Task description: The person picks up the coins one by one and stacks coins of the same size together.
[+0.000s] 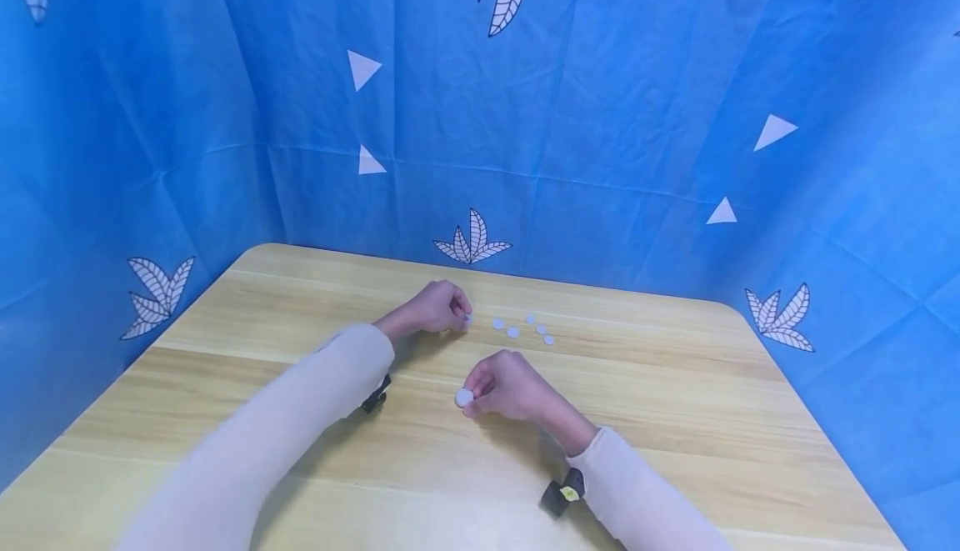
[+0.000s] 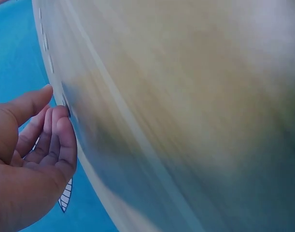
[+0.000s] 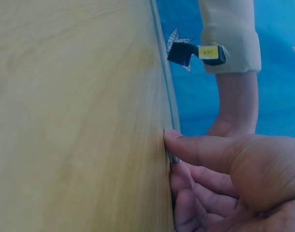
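Right hand pinches white disc. Left hand at small disc, grip unclear; loose discs to its right.

The desk was faced in smooth, faintly glossy wood grain; the curtain was made of creased cloth; matt discs were seen.

the head view looked forward and down from above, farthest off, with the table in its lower half and the curtain above. the left wrist view looked low across the table, close by the left hand at frame left. the right wrist view, similarly close, had the right hand at lower right; its upper right shared the left sleeve with the head view's lower left.
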`<act>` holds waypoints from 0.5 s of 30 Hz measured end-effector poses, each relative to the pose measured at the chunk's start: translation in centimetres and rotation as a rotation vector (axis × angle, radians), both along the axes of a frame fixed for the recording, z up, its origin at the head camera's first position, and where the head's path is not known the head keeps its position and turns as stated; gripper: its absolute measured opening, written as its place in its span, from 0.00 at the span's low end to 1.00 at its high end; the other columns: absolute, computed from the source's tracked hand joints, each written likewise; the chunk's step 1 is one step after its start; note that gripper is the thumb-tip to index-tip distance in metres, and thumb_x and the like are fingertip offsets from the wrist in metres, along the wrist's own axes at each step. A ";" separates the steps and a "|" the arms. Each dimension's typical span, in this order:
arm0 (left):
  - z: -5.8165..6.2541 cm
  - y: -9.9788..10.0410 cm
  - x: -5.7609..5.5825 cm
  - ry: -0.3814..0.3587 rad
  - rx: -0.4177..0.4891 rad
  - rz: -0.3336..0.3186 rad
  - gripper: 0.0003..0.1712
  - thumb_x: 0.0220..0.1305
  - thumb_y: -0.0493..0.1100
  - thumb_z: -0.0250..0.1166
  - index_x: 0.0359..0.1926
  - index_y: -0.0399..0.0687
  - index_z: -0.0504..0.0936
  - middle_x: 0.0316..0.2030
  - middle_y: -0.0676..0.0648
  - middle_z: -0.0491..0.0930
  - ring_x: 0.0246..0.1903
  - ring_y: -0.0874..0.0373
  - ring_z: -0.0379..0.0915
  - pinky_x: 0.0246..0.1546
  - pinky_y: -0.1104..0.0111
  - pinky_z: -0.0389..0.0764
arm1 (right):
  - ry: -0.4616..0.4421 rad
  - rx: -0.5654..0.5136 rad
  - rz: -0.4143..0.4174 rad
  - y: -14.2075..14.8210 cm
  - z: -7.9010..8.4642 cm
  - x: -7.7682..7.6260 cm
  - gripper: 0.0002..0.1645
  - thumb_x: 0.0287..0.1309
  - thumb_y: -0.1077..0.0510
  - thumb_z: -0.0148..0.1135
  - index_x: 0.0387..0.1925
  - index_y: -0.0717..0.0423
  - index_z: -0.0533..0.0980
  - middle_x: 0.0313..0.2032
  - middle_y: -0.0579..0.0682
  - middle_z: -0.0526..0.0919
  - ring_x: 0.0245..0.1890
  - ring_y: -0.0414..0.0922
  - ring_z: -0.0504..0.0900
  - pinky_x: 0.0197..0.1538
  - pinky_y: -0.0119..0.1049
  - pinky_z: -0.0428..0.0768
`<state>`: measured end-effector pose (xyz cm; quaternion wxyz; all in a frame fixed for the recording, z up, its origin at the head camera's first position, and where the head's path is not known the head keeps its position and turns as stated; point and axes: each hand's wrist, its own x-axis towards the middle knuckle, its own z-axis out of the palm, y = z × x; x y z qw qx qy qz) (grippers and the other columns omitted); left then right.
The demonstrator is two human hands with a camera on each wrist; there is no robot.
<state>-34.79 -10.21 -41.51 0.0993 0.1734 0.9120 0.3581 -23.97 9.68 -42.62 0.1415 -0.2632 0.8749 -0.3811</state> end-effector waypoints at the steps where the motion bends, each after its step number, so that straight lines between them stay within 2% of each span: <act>1: 0.0 0.0 -0.1 0.003 -0.004 0.002 0.10 0.59 0.35 0.75 0.42 0.40 0.85 0.34 0.48 0.82 0.35 0.56 0.78 0.40 0.68 0.81 | -0.004 -0.001 -0.003 0.0 0.0 0.0 0.12 0.46 0.63 0.82 0.32 0.56 0.85 0.26 0.41 0.86 0.28 0.37 0.83 0.35 0.30 0.82; 9: -0.3 0.2 -1.1 -0.042 -0.048 0.016 0.13 0.56 0.36 0.76 0.42 0.41 0.85 0.32 0.47 0.81 0.30 0.57 0.74 0.34 0.70 0.77 | -0.008 0.010 -0.008 0.0 -0.2 0.1 0.12 0.46 0.62 0.82 0.32 0.55 0.85 0.27 0.40 0.86 0.29 0.37 0.84 0.36 0.31 0.82; 15: 0.2 0.2 -1.7 -0.096 -0.110 0.050 0.11 0.58 0.40 0.77 0.41 0.44 0.85 0.32 0.47 0.81 0.30 0.56 0.73 0.33 0.69 0.75 | 0.009 0.011 0.001 0.0 0.1 0.0 0.12 0.47 0.62 0.82 0.33 0.56 0.85 0.28 0.42 0.86 0.30 0.37 0.83 0.37 0.31 0.82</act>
